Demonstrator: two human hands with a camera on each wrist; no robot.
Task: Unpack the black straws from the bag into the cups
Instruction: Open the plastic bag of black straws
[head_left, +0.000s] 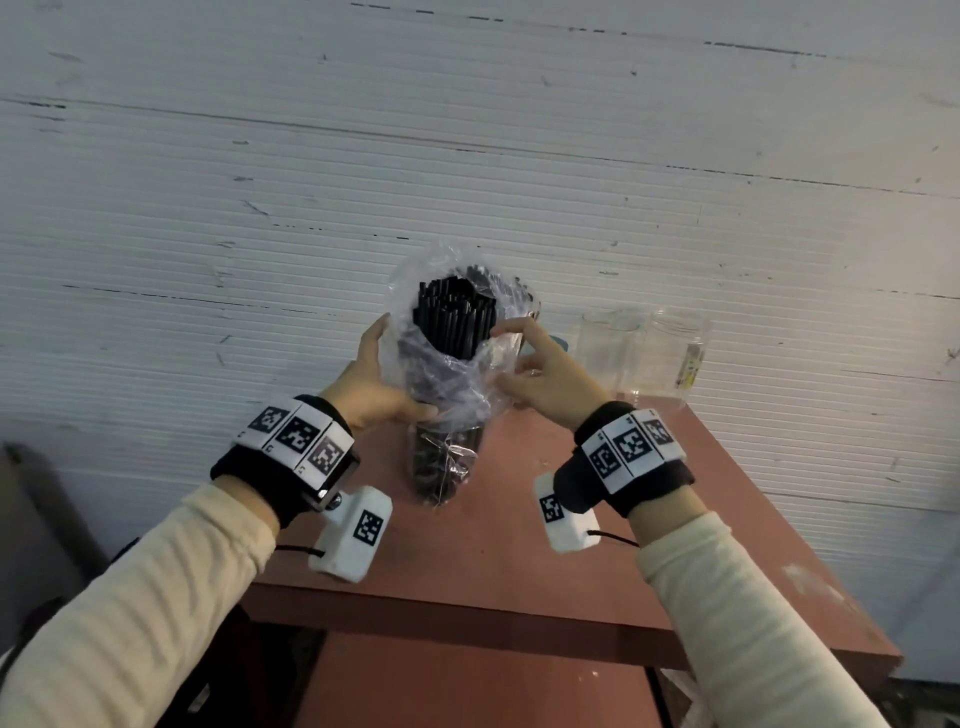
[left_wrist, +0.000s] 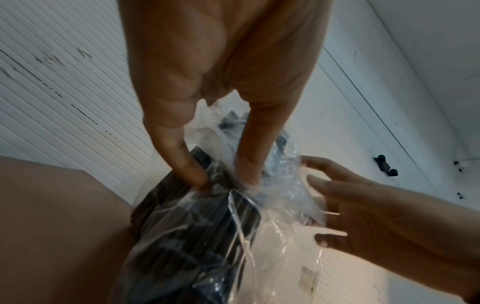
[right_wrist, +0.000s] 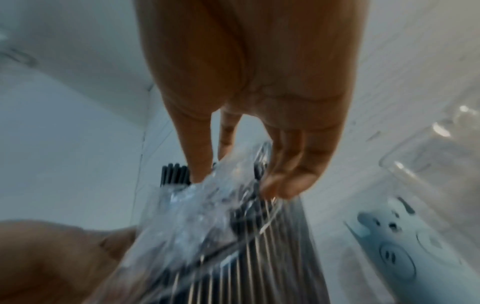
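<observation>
Clear bag (head_left: 457, 384) of black straws (head_left: 453, 317) stands upright on reddish table (head_left: 519, 545), mouth open at top w/ straw ends poking out. Left hand (head_left: 375, 385) wraps bag's left side, thumb + fingers curled round the plastic. Right hand (head_left: 545, 375) on the right side, fingertips pinching bunched plastic near the rim; wrist view is blurry so grip looks like a pinch. Clear cups (head_left: 644, 353) sit just right of bag, at table's back edge, apart from it
</observation>
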